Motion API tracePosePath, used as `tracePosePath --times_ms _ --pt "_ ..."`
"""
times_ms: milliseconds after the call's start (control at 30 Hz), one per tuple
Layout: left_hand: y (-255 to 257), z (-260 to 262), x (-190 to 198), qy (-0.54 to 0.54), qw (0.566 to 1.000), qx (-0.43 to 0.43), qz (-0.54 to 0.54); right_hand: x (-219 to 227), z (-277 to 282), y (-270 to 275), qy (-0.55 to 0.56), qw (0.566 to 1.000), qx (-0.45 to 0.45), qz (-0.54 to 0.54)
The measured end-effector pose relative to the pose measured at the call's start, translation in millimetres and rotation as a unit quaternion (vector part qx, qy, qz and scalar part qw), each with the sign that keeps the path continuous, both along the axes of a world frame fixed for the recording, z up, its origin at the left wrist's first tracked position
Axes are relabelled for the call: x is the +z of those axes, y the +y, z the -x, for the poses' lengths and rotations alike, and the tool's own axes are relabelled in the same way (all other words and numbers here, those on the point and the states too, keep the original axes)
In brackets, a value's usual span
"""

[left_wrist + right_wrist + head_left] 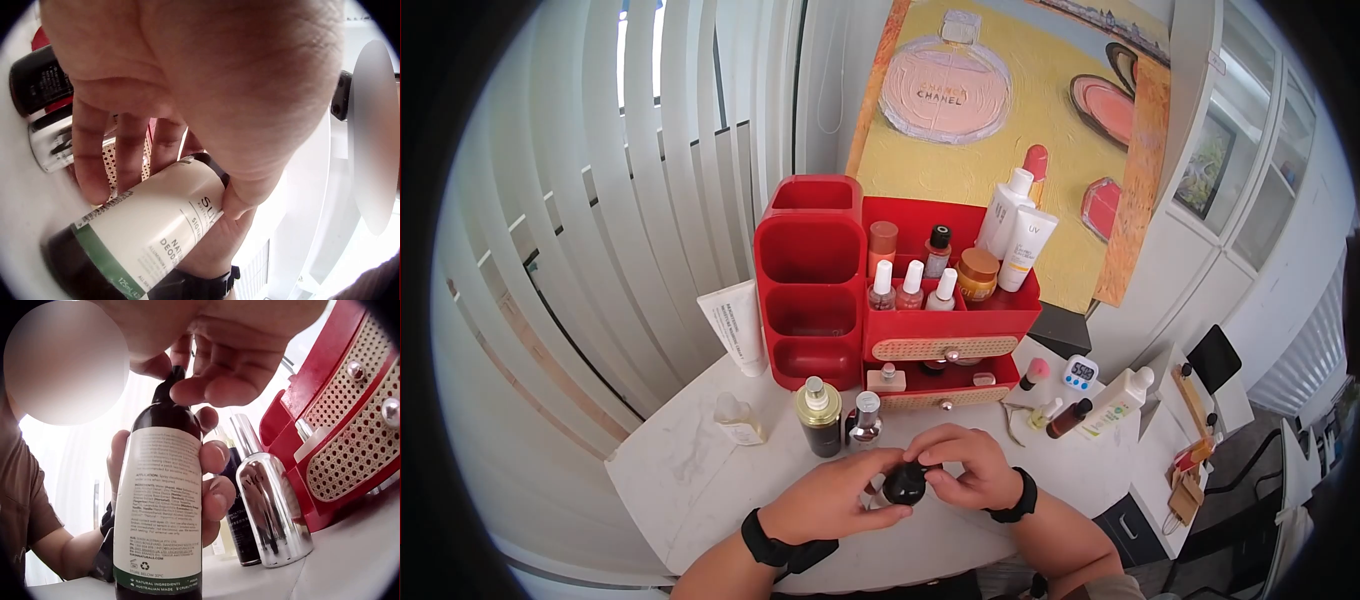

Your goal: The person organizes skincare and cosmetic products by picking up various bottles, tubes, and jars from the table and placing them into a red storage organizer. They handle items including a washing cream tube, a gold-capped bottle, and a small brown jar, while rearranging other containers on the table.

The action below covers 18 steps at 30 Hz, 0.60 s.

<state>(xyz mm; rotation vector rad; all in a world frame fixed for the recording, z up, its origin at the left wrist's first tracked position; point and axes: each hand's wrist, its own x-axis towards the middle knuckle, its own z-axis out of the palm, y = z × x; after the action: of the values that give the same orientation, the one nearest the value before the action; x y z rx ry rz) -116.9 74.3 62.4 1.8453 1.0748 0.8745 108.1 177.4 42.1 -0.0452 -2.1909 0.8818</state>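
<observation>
A dark deodorant spray bottle (159, 506) with a cream label and green band stands upright over the front of the white table. My left hand (830, 497) wraps its fingers and thumb round the bottle's body. At the top, my right hand (975, 470) pinches the black spray head (167, 387) between thumb and fingers. Just behind the hands are a shiny silver bottle (866, 420) and a dark bottle with a gold collar (820, 420). In the left wrist view, the label (156, 219) faces the camera, below the palm.
Behind stands a red organizer (812, 290) holding nail polishes, jars and tubes, its lower woven-front drawer (930, 399) pulled out. A white tube (736, 325) leans at its left, near a small clear bottle (740, 420). On the right are a timer (1080, 372) and a white pump bottle (1118, 400).
</observation>
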Motion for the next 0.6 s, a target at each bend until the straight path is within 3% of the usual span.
tracePosePath --times_ms 67,133,200,300,600 --pt "-0.1 -0.8 -2.8 -0.002 1.000 0.000 0.031 -1.6 2.5 0.7 0.022 1.000 0.003 0.009" --pt "2.3 -0.9 -9.4 -0.006 0.998 0.007 -0.054 -2.3 3.9 0.5 0.045 0.999 0.006 0.015" --pt "2.5 -0.2 -8.0 -0.007 0.998 0.006 -0.055 -3.3 4.5 0.1 0.058 0.997 0.014 0.047" --pt "3.3 0.7 -10.6 -0.010 0.998 0.006 -0.064 -5.6 0.4 0.7 0.018 0.999 0.013 0.040" --pt "5.4 2.5 -21.5 -0.019 0.998 -0.001 -0.065 -1.8 4.5 -3.4 0.039 0.998 0.017 0.046"
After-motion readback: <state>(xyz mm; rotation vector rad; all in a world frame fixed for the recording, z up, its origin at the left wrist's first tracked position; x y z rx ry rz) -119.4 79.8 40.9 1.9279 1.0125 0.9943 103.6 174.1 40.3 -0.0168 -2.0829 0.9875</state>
